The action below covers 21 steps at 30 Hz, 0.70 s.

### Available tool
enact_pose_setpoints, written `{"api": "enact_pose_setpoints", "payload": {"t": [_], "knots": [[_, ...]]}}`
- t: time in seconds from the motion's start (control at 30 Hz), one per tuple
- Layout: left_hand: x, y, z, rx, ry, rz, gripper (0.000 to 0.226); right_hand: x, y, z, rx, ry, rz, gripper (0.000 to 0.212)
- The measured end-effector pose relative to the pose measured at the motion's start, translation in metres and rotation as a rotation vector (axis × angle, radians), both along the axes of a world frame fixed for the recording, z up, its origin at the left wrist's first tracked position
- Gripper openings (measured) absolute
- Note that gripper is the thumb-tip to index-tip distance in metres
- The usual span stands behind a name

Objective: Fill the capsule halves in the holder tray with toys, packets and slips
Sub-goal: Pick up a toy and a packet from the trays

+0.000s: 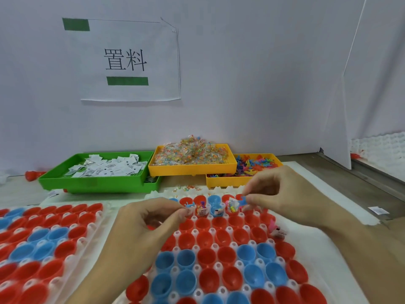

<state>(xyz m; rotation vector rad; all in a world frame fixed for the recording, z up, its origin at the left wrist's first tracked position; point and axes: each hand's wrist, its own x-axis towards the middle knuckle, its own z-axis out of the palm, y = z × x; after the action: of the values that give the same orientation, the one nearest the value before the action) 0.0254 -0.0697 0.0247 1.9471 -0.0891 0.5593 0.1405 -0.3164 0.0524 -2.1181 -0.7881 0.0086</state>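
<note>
With the left hand (pixel 153 218) pinching a small blue toy (pixel 190 205) and the right hand (pixel 282 194) pinching another blue toy (pixel 242 200) over the holder tray's (pixel 311 216) far row, each grip should probably loosen only once centred above an unfilled capsule half (pixel 185 201).

— What's behind the bench (pixel 341 172)?
— A pale, plain wall (pixel 241 84) with a white paper sign (pixel 131 60) taped to it, printed with two black characters and two green bars.
— And to the right?
— A white partition panel (pixel 377 73) standing on a metal rail (pixel 361 174). The light is soft and even.
</note>
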Motion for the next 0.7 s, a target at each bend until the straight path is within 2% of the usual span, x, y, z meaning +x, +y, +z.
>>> {"api": "enact_pose_setpoints", "payload": {"t": [0.23, 0.4, 0.53, 0.7], "knots": [[0.004, 0.01, -0.006, 0.059, -0.028, 0.061, 0.012, 0.011, -0.02, -0.001, -0.269, 0.028, -0.005, 0.024], [0.005, 0.01, -0.008, 0.089, -0.033, 0.099, 0.009, 0.01, -0.016, -0.004, -0.396, 0.038, 0.014, 0.023], [0.006, 0.011, -0.009, 0.113, -0.023, 0.108, 0.014, 0.009, -0.011, -0.007, -0.426, 0.02, 0.023, 0.026], [0.006, 0.012, -0.01, 0.111, -0.025, 0.127, 0.015, 0.009, -0.009, -0.008, -0.426, 0.006, 0.033, 0.017]]}}
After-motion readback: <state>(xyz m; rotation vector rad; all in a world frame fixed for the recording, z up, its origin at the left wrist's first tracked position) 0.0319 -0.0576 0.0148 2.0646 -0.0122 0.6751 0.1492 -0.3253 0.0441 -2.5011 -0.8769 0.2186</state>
